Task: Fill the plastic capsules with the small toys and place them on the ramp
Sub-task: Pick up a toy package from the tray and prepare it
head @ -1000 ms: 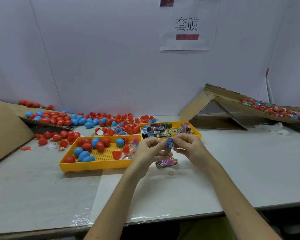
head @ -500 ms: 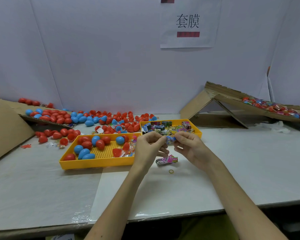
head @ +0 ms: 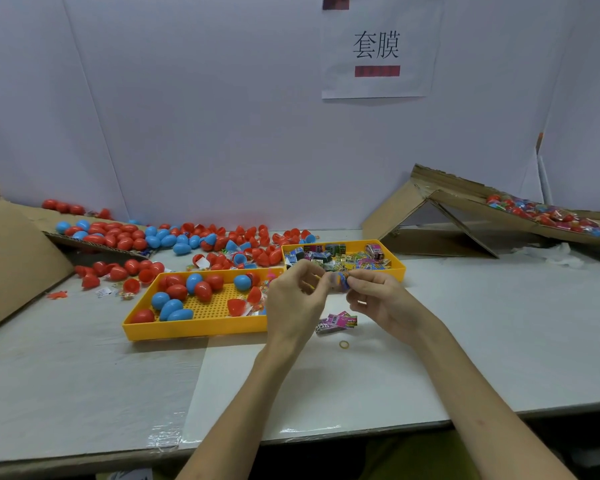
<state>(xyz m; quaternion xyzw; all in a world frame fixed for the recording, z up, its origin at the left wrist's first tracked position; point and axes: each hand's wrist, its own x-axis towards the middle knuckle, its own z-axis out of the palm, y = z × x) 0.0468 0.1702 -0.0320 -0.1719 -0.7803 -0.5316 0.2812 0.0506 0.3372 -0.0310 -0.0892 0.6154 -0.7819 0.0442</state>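
Here, my left hand [head: 293, 301] and right hand [head: 383, 301] meet just in front of the yellow toy tray [head: 399, 269]. Both pinch one small blue piece [head: 340, 281] between curled fingertips, too blurred to tell capsule from toy. The cardboard ramp [head: 465, 206], bearing filled capsules [head: 548, 217], stands well apart on my right.

Blue capsule [head: 340, 282] aloft before toy tray [head: 399, 268]
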